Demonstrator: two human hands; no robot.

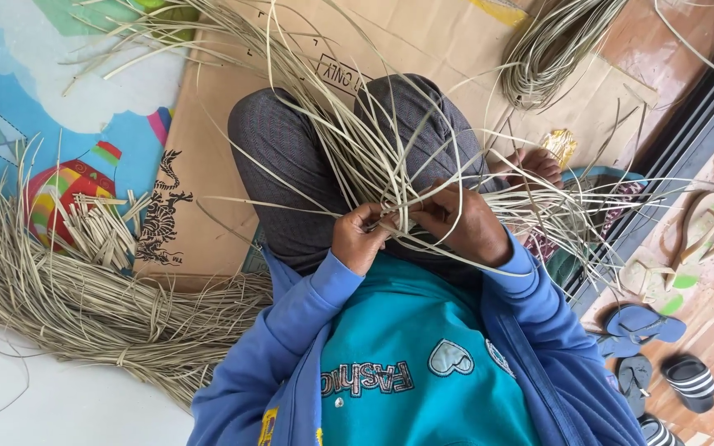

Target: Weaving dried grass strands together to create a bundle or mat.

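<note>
My left hand (pixel 360 238) and my right hand (pixel 462 223) meet just above my lap, both pinched on a bundle of long pale straw strips (pixel 373 157). The strips cross between my fingers and fan out upward over my grey-trousered knees (pixel 291 157) and sideways to the right. My blue sleeves and teal shirt fill the bottom of the view. The crossing point itself is partly hidden by my fingers.
A big heap of dry straw (pixel 84 289) lies at the left on a colourful mat (pixel 35 107). Flat cardboard (pixel 200 198) is under my legs. A coil of strips (pixel 551 49) sits at the top right. Several sandals (pixel 646 326) lie on the floor at right.
</note>
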